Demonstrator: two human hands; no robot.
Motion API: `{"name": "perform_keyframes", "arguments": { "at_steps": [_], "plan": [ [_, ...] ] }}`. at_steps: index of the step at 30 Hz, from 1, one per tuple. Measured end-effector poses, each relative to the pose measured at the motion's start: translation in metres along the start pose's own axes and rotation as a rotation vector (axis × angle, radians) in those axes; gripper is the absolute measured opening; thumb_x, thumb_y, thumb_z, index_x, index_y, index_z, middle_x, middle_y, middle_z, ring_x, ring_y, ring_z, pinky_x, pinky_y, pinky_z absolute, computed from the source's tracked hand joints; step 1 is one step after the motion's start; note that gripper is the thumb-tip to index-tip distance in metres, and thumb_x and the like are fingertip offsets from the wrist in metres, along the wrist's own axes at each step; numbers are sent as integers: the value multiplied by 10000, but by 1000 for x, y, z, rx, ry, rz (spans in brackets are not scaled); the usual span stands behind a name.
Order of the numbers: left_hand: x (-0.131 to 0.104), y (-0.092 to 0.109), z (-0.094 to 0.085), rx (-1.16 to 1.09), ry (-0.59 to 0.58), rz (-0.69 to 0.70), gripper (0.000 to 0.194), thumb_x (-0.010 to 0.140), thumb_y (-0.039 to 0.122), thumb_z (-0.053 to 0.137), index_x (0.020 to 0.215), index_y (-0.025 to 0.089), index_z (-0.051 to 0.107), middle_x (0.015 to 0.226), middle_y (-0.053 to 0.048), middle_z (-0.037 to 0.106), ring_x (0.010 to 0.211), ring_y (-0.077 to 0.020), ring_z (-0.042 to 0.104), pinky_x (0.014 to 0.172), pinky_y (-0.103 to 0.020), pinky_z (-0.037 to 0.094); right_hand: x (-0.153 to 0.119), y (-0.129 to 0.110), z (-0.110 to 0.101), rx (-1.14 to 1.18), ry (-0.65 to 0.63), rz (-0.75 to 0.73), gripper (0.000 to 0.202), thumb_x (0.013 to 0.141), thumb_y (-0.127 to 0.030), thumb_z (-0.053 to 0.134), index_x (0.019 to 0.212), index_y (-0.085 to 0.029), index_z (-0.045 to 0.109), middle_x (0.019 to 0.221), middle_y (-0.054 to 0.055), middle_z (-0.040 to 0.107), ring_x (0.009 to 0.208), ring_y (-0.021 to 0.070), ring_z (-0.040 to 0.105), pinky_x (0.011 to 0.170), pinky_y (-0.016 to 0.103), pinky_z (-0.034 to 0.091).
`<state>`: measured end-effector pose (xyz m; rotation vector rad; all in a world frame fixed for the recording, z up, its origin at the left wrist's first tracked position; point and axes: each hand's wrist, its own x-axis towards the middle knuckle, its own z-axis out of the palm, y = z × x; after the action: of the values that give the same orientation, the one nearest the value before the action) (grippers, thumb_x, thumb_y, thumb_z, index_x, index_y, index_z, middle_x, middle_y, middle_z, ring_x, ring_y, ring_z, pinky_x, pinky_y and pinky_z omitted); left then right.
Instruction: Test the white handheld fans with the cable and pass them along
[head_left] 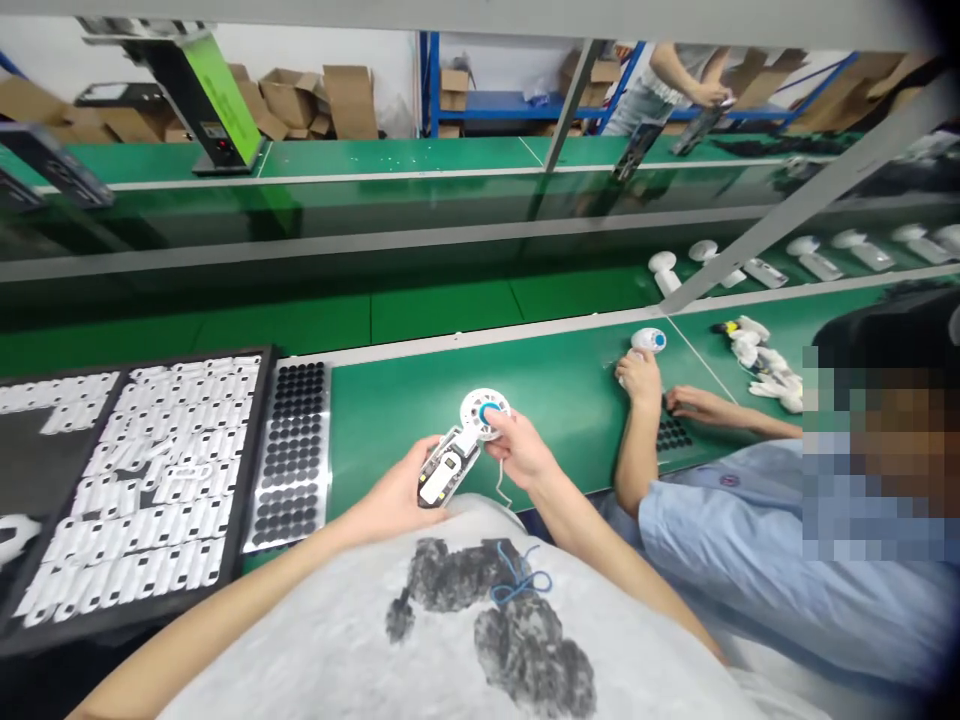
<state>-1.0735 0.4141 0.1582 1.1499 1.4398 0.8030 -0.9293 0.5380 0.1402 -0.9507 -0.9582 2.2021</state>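
From here I cannot see most fingers of the left hand [403,492], because they go under the fan [442,480]; this hand is half closed and holds the handle from its left side. The right hand [523,450] is curled on the round head, the thumb lying on the blue centre, and its other fingers are partly covered, so how they grip is hard to tell. A thin wire [500,478] hangs below this hand, and where it begins I cannot make out.

The fan is to the right of the dot sheet [291,450], close to the shirt [360,640]. Its long axis is slanted: the head points away from the person and to the right, the handle end comes back toward the left palm, with the inner parts facing up.

Just left of the dot sheet lies the tray [263,385] with many white covers [166,440], cut off at the left of the view. Well to the right of the sheet, a co-worker's hand [640,378] holds a white device [646,340]. Farther beyond, on the same side of the sheet, a slanting post [817,195] stands before the row of fans [821,264] and hides a part of it
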Motion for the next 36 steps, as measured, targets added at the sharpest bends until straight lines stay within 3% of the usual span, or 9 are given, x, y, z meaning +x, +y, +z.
{"name": "perform_keyframes", "arguments": {
  "at_steps": [4,6,11,16,18,21,26,31,36],
  "plan": [
    [7,16,10,-332,-33,-164,505,644,334,662,1070,175,443,914,-66,566,753,-180,559,624,-279,426,2,-11,4,-55,-73,-16,296,593,-291,725,772,-141,544,598,-45,475,427,21,274,366,171,106],
    [9,18,16,-412,18,-177,428,655,357,661,985,167,466,814,-41,569,635,-144,551,546,-246,408,3,-15,4,-69,-115,-1,290,608,-313,717,759,-143,537,569,-55,451,415,18,248,365,169,100],
    [9,18,25,-500,101,-161,421,638,328,700,956,163,479,791,-30,584,588,-113,553,510,-207,415,11,-18,-1,-82,-193,115,327,651,-415,677,710,-143,506,538,-73,371,408,16,146,370,169,72],
    [12,11,18,-875,316,-283,409,768,480,519,991,138,515,815,-80,612,570,-131,577,458,-220,445,2,-11,-2,-343,-112,21,349,775,-505,489,882,-179,556,707,-36,430,431,29,211,379,172,123],
    [12,8,11,-999,389,-282,401,802,476,467,977,120,531,765,-78,616,538,-125,569,455,-227,461,-8,-5,1,-525,-222,13,322,810,-459,451,855,-170,587,646,-35,405,449,48,262,393,181,175],
    [10,7,5,-1098,398,-270,363,850,422,404,999,116,531,716,-64,618,478,-111,551,433,-226,462,-22,2,6,-716,-386,-46,255,831,-393,445,811,-175,576,613,-34,437,492,69,333,447,193,257],
    [8,6,11,-1106,335,-266,352,833,427,441,965,120,550,700,-49,611,465,-103,546,421,-212,452,-30,3,13,-702,-319,-115,177,829,-350,457,790,-187,512,613,-49,469,506,71,361,502,200,294],
    [11,7,20,-1040,377,-324,300,797,393,518,912,118,555,668,-34,594,493,-104,552,459,-206,450,-29,-1,13,-689,-284,-118,175,825,-328,453,792,-172,527,608,-48,455,515,74,368,511,204,302],
    [11,11,22,-865,329,-325,465,788,529,450,987,118,542,634,-54,600,495,-139,564,415,-214,419,-31,1,6,-748,-263,-148,168,820,-323,459,773,-171,512,630,-36,487,575,93,427,555,219,337]
  ]
}}
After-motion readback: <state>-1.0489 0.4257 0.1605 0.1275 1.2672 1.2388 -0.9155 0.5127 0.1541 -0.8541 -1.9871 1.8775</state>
